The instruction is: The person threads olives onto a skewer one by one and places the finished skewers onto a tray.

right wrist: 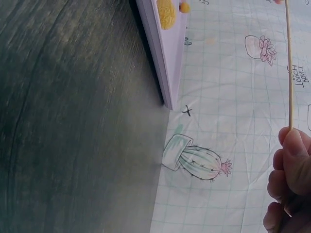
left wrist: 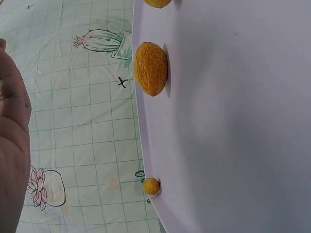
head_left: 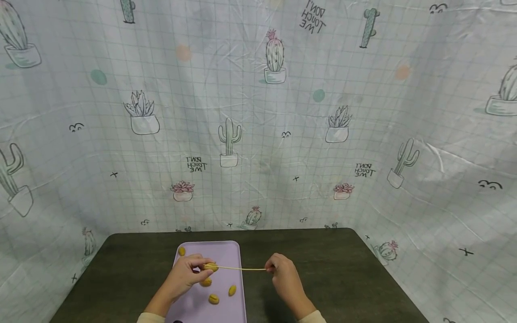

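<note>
Pinching one yellow oval fruit (head_left: 212, 268), left fingers (head_left: 197, 261) seemingly steady it against the slim tan wooden stick (head_left: 253, 269) right fingers (head_left: 272, 262) grip.

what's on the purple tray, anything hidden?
Head view: four yellow pieces on the tray, plus part of something dark at the picture's bottom edge. Left hand, holding another yellow piece, hides a patch; can't tell what's under it. Tray's near end is out of frame.
</note>
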Motion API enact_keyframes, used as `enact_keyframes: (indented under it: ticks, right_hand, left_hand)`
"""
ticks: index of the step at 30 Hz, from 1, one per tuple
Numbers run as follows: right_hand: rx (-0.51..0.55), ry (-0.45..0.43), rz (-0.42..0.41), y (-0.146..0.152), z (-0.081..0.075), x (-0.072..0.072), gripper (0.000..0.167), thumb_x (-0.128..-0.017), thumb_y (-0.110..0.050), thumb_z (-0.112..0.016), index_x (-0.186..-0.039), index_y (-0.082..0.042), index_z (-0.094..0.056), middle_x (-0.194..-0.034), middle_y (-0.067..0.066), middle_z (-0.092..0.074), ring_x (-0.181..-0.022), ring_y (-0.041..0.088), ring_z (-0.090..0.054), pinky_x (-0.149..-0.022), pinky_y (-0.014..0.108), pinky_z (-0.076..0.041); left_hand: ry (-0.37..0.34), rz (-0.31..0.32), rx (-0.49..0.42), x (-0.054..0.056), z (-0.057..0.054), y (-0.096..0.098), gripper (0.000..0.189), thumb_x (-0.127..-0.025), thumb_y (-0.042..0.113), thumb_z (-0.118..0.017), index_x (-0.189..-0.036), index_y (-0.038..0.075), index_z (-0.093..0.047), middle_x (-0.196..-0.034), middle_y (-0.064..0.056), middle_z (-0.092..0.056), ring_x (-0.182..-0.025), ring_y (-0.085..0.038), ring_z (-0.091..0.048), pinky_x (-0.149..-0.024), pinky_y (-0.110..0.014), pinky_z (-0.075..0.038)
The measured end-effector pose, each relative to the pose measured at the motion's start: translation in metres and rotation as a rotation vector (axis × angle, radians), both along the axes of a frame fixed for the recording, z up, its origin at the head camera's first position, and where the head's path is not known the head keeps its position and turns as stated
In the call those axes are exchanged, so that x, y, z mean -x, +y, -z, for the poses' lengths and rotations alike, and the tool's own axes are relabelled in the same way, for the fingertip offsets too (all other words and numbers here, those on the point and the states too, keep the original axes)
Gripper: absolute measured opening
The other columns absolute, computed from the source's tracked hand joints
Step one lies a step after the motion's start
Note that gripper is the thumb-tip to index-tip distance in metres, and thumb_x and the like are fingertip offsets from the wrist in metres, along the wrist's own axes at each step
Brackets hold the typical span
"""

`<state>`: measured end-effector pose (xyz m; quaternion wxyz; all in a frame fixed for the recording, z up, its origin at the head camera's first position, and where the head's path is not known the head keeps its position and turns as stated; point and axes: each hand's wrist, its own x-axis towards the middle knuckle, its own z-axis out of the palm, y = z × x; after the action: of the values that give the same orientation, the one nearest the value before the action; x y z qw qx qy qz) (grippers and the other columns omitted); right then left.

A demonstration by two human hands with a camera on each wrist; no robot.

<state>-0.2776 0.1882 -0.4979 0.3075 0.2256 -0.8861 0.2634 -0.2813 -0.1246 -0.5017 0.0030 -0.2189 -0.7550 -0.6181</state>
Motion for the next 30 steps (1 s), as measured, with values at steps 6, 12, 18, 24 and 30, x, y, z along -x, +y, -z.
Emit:
enact_keyframes:
  ticks: [6, 12, 18, 24, 30]
  right_hand:
    - [0.010, 0.007, -0.009, -0.004, -0.001, 0.000, 0.037, -0.072, 0.021, -0.077, -0.070, -0.013, -0.064, -0.072, -0.009, -0.059, -0.068, 0.008, -0.058, -0.060, 0.027, -0.052]
    - [0.011, 0.008, -0.007, -0.008, -0.001, 0.000, 0.036, -0.071, 0.021, -0.077, -0.070, -0.012, -0.064, -0.072, -0.009, -0.059, -0.068, 0.008, -0.057, -0.060, 0.027, -0.052]
    - [0.003, -0.002, 0.002, -0.010, 0.000, 0.000, 0.037, -0.071, 0.021, -0.076, -0.069, -0.014, -0.063, -0.072, -0.010, -0.058, -0.068, 0.008, -0.057, -0.061, 0.028, -0.052]
    - [-0.004, -0.035, 0.001, -0.013, -0.003, 0.000, 0.037, -0.072, 0.022, -0.075, -0.069, -0.013, -0.063, -0.072, -0.009, -0.059, -0.068, 0.008, -0.058, -0.061, 0.029, -0.052]
    - [-0.001, -0.051, 0.001, -0.014, -0.003, 0.001, 0.037, -0.072, 0.022, -0.076, -0.069, -0.013, -0.063, -0.072, -0.009, -0.059, -0.067, 0.008, -0.057, -0.060, 0.028, -0.052]
  left_hand:
    - [0.000, 0.002, 0.000, 0.001, 0.000, 0.000, 0.025, -0.090, 0.012, -0.078, -0.112, 0.000, -0.077, -0.085, -0.001, -0.062, -0.083, -0.009, -0.059, -0.071, -0.023, -0.052]
    - [-0.015, 0.007, -0.012, 0.000, -0.001, -0.001, 0.025, -0.091, 0.012, -0.078, -0.113, 0.001, -0.077, -0.088, -0.002, -0.063, -0.085, -0.009, -0.060, -0.071, -0.023, -0.051]
    - [-0.007, 0.002, -0.005, 0.000, -0.001, -0.002, 0.025, -0.091, 0.013, -0.078, -0.113, 0.002, -0.077, -0.088, -0.003, -0.064, -0.086, -0.009, -0.061, -0.072, -0.024, -0.052]
    - [-0.017, 0.018, -0.015, 0.001, 0.000, -0.002, 0.026, -0.091, 0.012, -0.077, -0.115, 0.001, -0.076, -0.090, -0.003, -0.064, -0.088, -0.009, -0.062, -0.073, -0.024, -0.053]
    - [-0.022, 0.024, -0.012, 0.001, -0.001, -0.002, 0.026, -0.091, 0.012, -0.076, -0.115, 0.001, -0.076, -0.091, -0.003, -0.065, -0.088, -0.009, -0.061, -0.073, -0.024, -0.051]
